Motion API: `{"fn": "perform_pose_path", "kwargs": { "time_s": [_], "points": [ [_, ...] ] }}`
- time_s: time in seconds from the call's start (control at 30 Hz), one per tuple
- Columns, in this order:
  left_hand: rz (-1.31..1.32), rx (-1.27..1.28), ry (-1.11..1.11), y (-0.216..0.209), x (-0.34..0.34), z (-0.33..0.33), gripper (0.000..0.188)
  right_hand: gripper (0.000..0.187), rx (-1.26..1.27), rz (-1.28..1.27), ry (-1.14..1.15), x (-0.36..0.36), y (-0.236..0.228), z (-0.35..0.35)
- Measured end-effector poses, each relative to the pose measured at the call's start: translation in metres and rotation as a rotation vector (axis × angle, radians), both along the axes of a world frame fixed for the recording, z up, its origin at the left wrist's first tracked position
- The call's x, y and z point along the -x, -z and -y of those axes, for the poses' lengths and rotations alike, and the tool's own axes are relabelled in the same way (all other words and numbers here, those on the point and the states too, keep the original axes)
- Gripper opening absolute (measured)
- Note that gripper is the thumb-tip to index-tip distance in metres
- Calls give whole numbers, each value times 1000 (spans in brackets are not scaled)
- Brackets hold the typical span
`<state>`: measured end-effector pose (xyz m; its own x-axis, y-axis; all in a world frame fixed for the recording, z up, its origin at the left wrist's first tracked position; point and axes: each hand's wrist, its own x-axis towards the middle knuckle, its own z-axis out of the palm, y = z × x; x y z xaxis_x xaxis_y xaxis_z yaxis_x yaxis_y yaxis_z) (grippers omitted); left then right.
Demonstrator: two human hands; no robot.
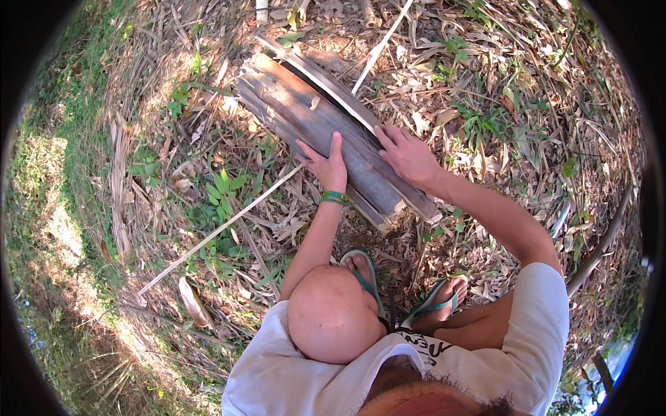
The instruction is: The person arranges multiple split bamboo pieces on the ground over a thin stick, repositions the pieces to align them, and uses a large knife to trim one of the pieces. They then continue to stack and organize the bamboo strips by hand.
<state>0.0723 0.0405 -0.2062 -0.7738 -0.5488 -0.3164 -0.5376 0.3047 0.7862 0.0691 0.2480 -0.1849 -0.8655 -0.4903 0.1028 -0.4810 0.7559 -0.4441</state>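
Observation:
A bundle of split bamboo pieces (312, 114), grey-brown and weathered, lies slantwise on the ground in front of me. My left hand (326, 165) clasps its left side, with the thumb apart from the fingers on top. Against the right side, my right hand (409, 158) grips the outer piece, its fingers over the edge; some fingertips are hidden. A long pale strip (222, 227) passes beneath the bundle. Its other end (381, 47) comes out on the far side. Both hands sit toward the near half of the bundle.
Dry leaves and stalks cover the ground (499, 187). My sandalled feet (444, 298) are just short of the bundle's near end. Small green plants (225, 188) grow at the left, and a curved branch (603, 239) lies at the right.

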Motion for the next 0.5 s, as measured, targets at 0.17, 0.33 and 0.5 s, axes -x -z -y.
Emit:
{"fn": "perform_pose_path", "kwargs": {
  "time_s": [0.17, 0.33, 0.5],
  "points": [
    [-54, 12, -1, 3, -1, 1, 118, 66, 403, 339, 113, -7, 11, -9],
    [-36, 11, 0, -5, -1, -5, 117, 77, 278, 347, 127, 5, -6, -16],
    [-55, 42, 2, 3, -3, 2, 115, 79, 9, 103, 146, -2, -18, 2]
  ]
}}
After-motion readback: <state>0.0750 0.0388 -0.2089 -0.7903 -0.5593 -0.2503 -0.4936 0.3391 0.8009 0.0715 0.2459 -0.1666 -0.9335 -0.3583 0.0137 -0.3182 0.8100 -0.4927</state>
